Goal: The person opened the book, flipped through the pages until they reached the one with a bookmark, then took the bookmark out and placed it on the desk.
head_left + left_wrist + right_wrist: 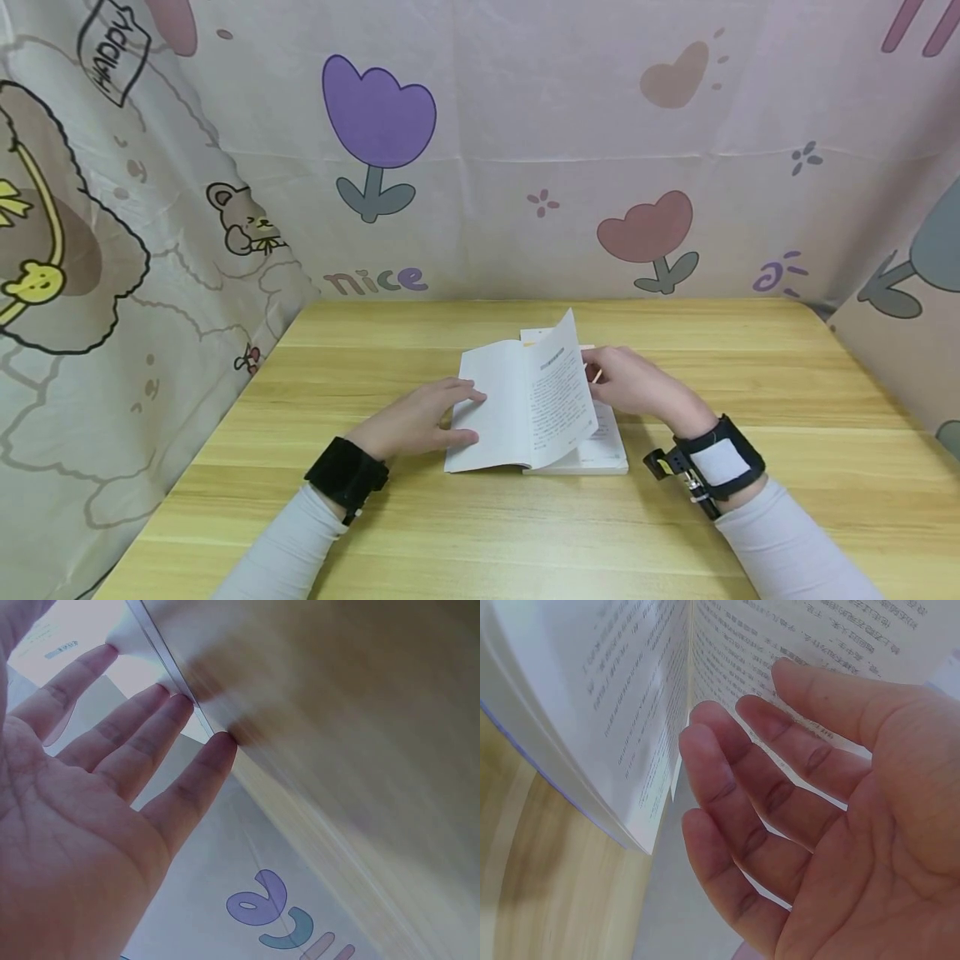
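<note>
An open book (491, 408) lies on the wooden table, its left page flat. One printed leaf (558, 396) stands raised and curved from the spine, above the right-hand pages (609, 437). My left hand (423, 417) rests with spread fingers on the left page's outer edge; the left wrist view shows its fingertips (217, 742) along the book's edge. Behind the raised leaf's right edge is my right hand (630, 379), its fingertips partly hidden there in the head view. Seen from the right wrist, its fingers (720, 787) are loosely bent beside the printed pages (780, 645), with the thumb apart from them.
The wooden table (360, 333) extends around the book on all sides. A patterned fabric backdrop (495, 233) hangs behind the table, and more of it hangs at the left and right. Both wrists wear black straps, the right one (720, 458) with a small device attached.
</note>
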`<state>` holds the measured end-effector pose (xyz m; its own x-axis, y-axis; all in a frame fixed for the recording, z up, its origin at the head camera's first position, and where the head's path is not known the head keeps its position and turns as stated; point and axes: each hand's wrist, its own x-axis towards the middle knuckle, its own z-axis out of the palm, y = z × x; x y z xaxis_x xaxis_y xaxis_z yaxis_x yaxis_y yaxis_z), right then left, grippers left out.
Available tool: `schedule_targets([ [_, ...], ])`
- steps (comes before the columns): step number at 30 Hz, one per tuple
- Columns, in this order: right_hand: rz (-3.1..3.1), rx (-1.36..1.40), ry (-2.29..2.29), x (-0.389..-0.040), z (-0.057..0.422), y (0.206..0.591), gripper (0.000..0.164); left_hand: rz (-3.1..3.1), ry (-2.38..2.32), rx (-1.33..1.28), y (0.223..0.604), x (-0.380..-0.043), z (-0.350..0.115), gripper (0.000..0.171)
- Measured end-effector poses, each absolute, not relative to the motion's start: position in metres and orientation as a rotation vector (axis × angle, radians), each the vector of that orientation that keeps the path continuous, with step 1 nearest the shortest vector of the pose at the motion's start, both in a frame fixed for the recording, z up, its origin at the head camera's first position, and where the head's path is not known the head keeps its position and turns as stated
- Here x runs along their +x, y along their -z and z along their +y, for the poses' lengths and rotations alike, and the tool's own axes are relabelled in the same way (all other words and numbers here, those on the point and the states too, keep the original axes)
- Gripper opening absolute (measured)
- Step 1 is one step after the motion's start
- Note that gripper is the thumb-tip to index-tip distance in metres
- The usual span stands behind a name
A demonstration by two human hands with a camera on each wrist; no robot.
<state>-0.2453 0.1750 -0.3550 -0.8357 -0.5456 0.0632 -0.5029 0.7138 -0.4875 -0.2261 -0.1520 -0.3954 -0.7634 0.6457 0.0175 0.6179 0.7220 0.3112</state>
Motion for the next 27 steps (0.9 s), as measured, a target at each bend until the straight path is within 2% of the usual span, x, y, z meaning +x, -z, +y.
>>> schedule_targets([
  [14, 2.871, -0.911, 0.684, -0.242, 0.162, 0.36, 0.01, 2.832, -0.453, 1.061, 0.396, -0.227, -0.152, 0.059],
  [27, 2.86, -0.952, 0.695, -0.236, 0.149, 0.365, 0.009, 2.831, -0.451, 1.075, 0.395, -0.226, -0.153, 0.057],
])
